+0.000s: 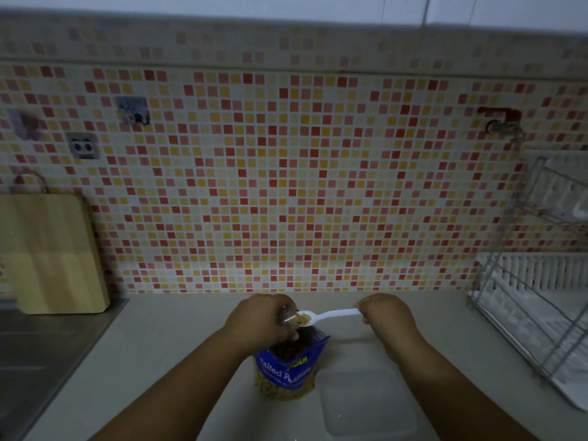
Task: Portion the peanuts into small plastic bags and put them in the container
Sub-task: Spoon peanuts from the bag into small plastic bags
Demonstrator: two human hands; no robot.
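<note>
A blue bag of salted peanuts (pixel 288 370) stands open on the pale counter (pixel 178 345). Just above its mouth my left hand (pixel 261 319) pinches a small clear plastic bag (pixel 288 318) open. My right hand (pixel 386 316) holds the handle of a white plastic spoon (pixel 327 316). The spoon's bowl carries peanuts and sits at the small bag's opening. A clear plastic container (pixel 366 405) lies on the counter to the right of the peanut bag, under my right forearm.
A wooden cutting board (pixel 52 253) leans on the mosaic tile wall at the left, beside a steel sink (pixel 38 354). A wire dish rack (pixel 541 300) stands at the right edge of the counter.
</note>
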